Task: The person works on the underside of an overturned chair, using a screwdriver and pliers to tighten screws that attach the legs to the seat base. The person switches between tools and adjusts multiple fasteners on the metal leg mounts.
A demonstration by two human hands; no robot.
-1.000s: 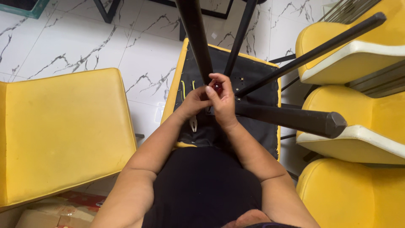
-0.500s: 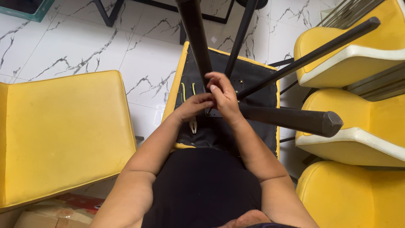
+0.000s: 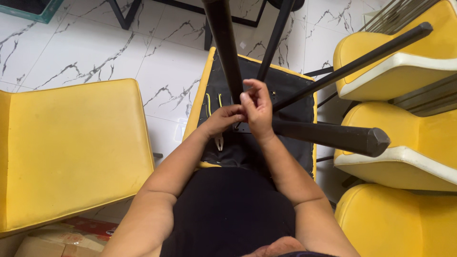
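An upturned yellow chair lies in front of me, black underside up, its black legs sticking out toward me and to the right. Both hands meet where the legs join the seat base. My left hand has its fingers curled at the joint. My right hand pinches something small there; what it is stays hidden by the fingers. Pliers with yellow handles lie on the black underside just left of my left hand.
A yellow seat cushion lies to the left on a cardboard box. Three stacked yellow chairs fill the right side. White marble floor tiles stretch behind, with black frame legs at the top.
My right hand has lifted slightly and its fingers have shifted at the joint. My left hand stays at the same spot. The view has barely moved.
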